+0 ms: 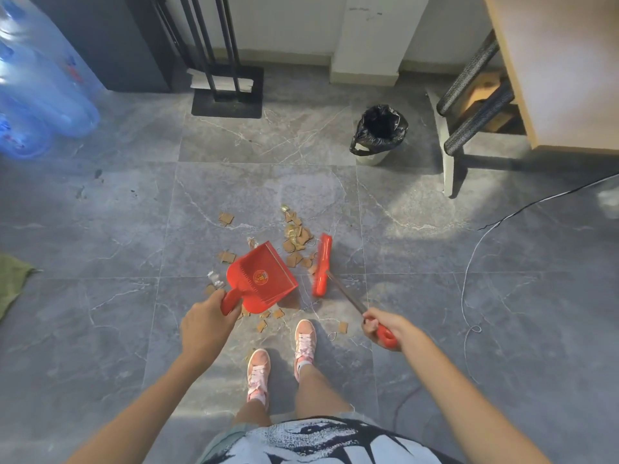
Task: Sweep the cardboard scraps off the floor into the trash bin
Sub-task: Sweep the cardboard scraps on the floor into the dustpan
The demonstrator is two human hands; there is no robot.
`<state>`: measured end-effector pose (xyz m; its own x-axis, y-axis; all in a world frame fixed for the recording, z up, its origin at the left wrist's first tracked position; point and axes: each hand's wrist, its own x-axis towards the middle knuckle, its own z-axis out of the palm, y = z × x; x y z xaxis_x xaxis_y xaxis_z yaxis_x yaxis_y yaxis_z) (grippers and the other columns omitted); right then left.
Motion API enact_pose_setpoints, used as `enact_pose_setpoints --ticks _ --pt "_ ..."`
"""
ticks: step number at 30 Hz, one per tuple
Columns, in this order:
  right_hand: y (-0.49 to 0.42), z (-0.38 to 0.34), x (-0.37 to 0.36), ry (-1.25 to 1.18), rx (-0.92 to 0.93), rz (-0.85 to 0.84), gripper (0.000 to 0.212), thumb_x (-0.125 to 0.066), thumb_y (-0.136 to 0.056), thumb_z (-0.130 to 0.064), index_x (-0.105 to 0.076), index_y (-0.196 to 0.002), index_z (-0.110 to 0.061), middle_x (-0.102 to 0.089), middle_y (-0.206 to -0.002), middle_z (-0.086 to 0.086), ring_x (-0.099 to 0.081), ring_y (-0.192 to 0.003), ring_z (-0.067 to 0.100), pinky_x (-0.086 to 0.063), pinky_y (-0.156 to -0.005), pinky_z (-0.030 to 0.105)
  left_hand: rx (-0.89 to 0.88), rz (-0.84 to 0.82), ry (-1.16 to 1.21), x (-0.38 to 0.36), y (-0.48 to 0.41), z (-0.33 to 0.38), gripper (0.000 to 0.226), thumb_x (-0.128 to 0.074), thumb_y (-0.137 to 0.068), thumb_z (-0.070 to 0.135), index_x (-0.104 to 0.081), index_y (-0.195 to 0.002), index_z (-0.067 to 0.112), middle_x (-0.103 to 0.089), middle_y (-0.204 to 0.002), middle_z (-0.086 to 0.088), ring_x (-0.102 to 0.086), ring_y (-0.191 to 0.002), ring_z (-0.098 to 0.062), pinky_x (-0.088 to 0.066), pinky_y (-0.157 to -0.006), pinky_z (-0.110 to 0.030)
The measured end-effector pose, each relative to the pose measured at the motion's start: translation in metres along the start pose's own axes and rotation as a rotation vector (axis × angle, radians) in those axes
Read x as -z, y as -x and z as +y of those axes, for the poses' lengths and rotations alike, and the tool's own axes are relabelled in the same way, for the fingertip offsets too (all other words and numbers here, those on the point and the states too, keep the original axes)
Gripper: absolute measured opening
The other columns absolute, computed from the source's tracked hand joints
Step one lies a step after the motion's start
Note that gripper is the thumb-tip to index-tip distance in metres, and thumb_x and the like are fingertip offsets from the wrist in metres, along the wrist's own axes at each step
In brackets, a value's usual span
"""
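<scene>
My left hand (205, 318) grips the handle of a red dustpan (263, 276) that sits low over the grey tile floor, its mouth facing right. My right hand (380, 326) holds the red grip of a small broom whose red head (322, 264) stands just right of the pan. Brown cardboard scraps (296, 242) lie in a loose pile between and beyond the two tools. More scraps (226, 218) are scattered to the left, and others (268, 318) lie near my pink shoes. The trash bin (378, 133), lined with a black bag, stands open farther off to the right.
Blue water jugs (37, 88) stand at the far left. A black stand base (227, 97) is at the back. A chair leg (447, 155) and a wooden desk (562, 72) fill the right. A cable (469, 262) trails over the floor. A green cloth (11, 279) lies at the left edge.
</scene>
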<state>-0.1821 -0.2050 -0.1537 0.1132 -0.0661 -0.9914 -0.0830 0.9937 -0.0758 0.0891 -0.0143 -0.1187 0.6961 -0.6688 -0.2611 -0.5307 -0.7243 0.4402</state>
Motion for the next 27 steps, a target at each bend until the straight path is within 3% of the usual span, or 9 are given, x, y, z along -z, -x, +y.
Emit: enact_pose_setpoints --ticks 11,15,19,24,27 --pt "0.012 0.109 0.046 0.005 0.097 0.246 0.03 -0.034 -0.094 0.004 -0.037 -0.065 -0.005 -0.038 -0.028 0.004 -0.03 -0.016 0.005 -0.027 -0.025 0.006 -0.121 -0.041 0.02 0.018 0.034 -0.039 0.028 -0.065 -0.087 0.036 -0.053 -0.072 0.015 -0.057 -0.058 -0.004 -0.051 -0.058 -0.027 -0.029 -0.051 -0.029" --pt "0.003 0.134 0.05 0.009 0.07 0.292 0.032 -0.031 -0.094 0.005 -0.035 -0.065 -0.006 -0.035 -0.025 0.002 -0.029 -0.014 0.004 -0.027 -0.025 0.005 -0.147 -0.041 0.024 0.019 0.044 -0.047 0.03 -0.066 -0.087 0.035 -0.048 -0.07 0.018 -0.047 -0.052 0.004 -0.043 -0.049 -0.02 -0.025 -0.047 -0.026" --pt "-0.006 0.156 0.04 -0.013 0.021 0.259 0.033 -0.028 -0.096 0.004 -0.035 -0.066 -0.007 -0.032 -0.022 0.001 -0.03 -0.012 0.004 -0.026 -0.023 0.006 -0.153 -0.043 0.009 0.013 0.048 -0.061 0.032 -0.066 -0.086 0.038 -0.049 -0.07 0.017 -0.048 -0.05 0.003 -0.046 -0.046 -0.021 -0.03 -0.045 -0.026" --pt "-0.016 0.174 0.004 -0.086 -0.014 0.172 0.03 -0.031 -0.094 0.005 -0.037 -0.066 -0.006 -0.034 -0.025 0.001 -0.032 -0.014 0.005 -0.029 -0.025 0.006 -0.107 -0.041 0.002 0.012 0.054 -0.065 0.031 -0.067 -0.085 0.04 -0.067 -0.097 0.012 -0.063 -0.064 -0.007 -0.056 -0.055 -0.027 -0.033 -0.051 -0.028" --pt "-0.016 0.171 -0.023 -0.092 -0.021 0.087 0.032 -0.029 -0.094 0.004 -0.038 -0.065 -0.005 -0.033 -0.026 0.0 -0.031 -0.015 0.004 -0.026 -0.024 0.005 -0.056 -0.053 0.01 0.017 0.054 -0.067 0.029 -0.066 -0.086 0.041 -0.062 -0.081 0.012 -0.06 -0.06 -0.006 -0.058 -0.056 -0.03 -0.033 -0.052 -0.029"
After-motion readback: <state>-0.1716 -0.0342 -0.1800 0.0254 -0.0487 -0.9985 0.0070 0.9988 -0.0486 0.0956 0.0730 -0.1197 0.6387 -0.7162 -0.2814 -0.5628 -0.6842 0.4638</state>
